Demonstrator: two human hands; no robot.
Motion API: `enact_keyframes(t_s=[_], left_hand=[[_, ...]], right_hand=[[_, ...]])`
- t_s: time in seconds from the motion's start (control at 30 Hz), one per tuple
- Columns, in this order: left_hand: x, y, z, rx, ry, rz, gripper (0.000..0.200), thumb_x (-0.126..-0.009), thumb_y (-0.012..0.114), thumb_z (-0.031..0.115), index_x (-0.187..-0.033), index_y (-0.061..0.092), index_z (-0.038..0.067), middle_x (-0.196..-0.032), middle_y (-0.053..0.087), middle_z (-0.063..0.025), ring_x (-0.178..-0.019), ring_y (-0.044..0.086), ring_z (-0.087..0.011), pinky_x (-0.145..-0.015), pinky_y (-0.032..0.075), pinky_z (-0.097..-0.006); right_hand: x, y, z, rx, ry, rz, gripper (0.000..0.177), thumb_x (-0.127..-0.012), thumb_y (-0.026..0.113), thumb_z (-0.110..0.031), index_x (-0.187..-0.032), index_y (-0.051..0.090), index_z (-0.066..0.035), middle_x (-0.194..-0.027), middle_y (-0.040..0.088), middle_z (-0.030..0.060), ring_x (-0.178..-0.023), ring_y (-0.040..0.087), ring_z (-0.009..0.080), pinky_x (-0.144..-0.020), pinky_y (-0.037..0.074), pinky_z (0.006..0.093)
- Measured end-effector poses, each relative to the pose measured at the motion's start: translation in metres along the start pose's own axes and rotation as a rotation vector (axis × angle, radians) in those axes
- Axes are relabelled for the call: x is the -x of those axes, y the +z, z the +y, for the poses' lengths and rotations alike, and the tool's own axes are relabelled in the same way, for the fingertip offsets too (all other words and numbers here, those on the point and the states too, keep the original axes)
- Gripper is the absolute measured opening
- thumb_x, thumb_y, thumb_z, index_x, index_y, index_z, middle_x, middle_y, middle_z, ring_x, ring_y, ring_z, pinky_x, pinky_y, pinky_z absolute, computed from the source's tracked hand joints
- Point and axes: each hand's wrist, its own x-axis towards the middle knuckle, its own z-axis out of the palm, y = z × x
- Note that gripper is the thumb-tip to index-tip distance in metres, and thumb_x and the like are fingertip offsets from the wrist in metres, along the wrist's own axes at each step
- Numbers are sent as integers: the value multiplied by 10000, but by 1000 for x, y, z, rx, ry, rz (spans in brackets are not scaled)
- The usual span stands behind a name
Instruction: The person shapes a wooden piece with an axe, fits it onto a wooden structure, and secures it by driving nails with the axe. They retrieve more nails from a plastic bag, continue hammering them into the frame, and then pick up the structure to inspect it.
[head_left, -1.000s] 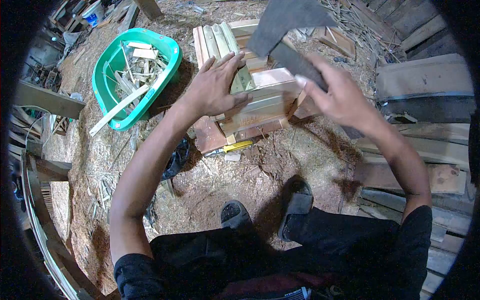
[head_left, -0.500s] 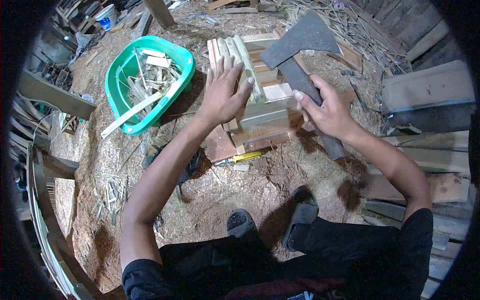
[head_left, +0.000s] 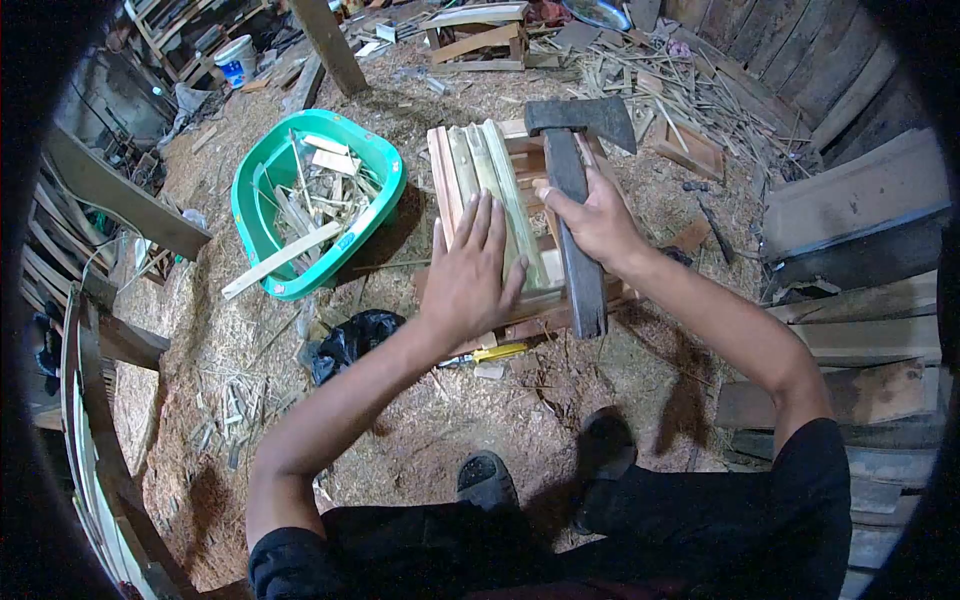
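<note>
My right hand (head_left: 597, 220) is wrapped round the dark wooden handle of an axe (head_left: 577, 190). Its metal head points away from me, over the right part of a small slatted wooden frame. Several pale wooden slats (head_left: 482, 170) lie side by side across the left part of that frame. Flat on the slats rests my left hand (head_left: 468, 262), fingers stretched forward and thumb apart. A yellow-handled cutter (head_left: 500, 352) lies on the ground at the frame's near edge. The lower part of the frame is partly hidden by my hands and the axe.
A green basin (head_left: 247, 215) of wood offcuts stands at the left. Behind it rises a wooden post (head_left: 330, 48). A black plastic bag (head_left: 355, 342) lies near my left forearm. Boards (head_left: 860, 320) are stacked along the right, and wood shavings cover the floor.
The axe has turned so its handle now points toward me, and its head has swung flatter. My left hand has slid nearer along the slats. The camera view has shifted.
</note>
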Motion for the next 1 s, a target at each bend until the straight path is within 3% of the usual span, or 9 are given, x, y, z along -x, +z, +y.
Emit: enact_keyframes(t_s=[0.1, 0.2, 0.27, 0.47, 0.67, 1.0], left_hand=[[23, -12, 21, -47, 45, 27, 711, -980, 414, 378, -1485, 218, -83, -1562, 206, -275, -1482, 164, -371, -1154, 159, -605], [44, -19, 39, 24, 73, 16, 738, -947, 460, 357, -1465, 230, -115, -1558, 184, -294, -1477, 138, -411, -1146, 109, -640], [55, -24, 49, -6, 84, -11, 760, -933, 481, 365, -1461, 233, -121, -1557, 177, -301, -1476, 139, -416, -1136, 108, -658], [69, -25, 58, -19, 164, -56, 804, -884, 539, 381, -1440, 277, -138, -1545, 196, -320, -1476, 145, -418, -1117, 117, -684], [74, -21, 61, -50, 179, -67, 808, -886, 535, 383, -1454, 262, -123, -1547, 195, -315, -1478, 144, -412, -1113, 114, -690], [71, -22, 60, -32, 208, -55, 777, -852, 577, 348, -1503, 293, 33, -1588, 247, -138, -1474, 223, -288, -1108, 84, -712]], right_hand=[[2, 0, 6, 15, -48, 11, 327, -889, 709, -198, -1085, 570, 24, -959, 645, 75, -871, 587, 123, -796, 493, 292], [23, 4, -27, 33, 34, 10, 324, -874, 727, -219, -1050, 588, 14, -943, 652, 73, -860, 591, 119, -786, 493, 296], [24, 2, -18, 131, -13, 35, 319, -865, 738, -211, -1038, 581, 6, -933, 644, 60, -832, 589, 108, -774, 492, 289], [38, 2, -26, -31, 4, 15, 321, -848, 758, -205, -1020, 569, -9, -911, 624, 42, -830, 574, 99, -767, 489, 285], [45, -3, -25, 33, 0, 21, 330, -848, 760, -212, -1021, 565, -10, -925, 615, 39, -831, 565, 95, -765, 486, 283], [45, 1, -22, 218, -8, 95, 388, -836, 759, -269, -1013, 559, 12, -916, 628, 103, -850, 589, 178, -807, 486, 351]])
